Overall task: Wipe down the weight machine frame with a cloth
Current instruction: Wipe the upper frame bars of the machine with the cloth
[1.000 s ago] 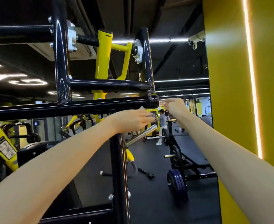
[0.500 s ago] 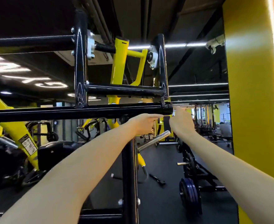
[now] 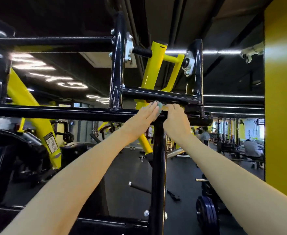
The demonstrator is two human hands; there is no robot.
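The blue-green cloth is lying on the black crossbar under the left hand, whose straight, close-set fingers are pressing it down. Just beside it, the right hand is curling its fingers over that bar. Far left of both hands, a label on the yellow arm is showing print too small to read.

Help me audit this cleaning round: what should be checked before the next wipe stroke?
1. Cloth touching horizontal bar: ok.
2. Left hand pressing cloth: ok, fingers flat on it.
3. Right hand steadying: ok, fingers curl over the bar.
4. Leftward path along bar top: not ok, an upright post stands on it.
5. Cloth cleanliness: cannot tell, mostly hidden.
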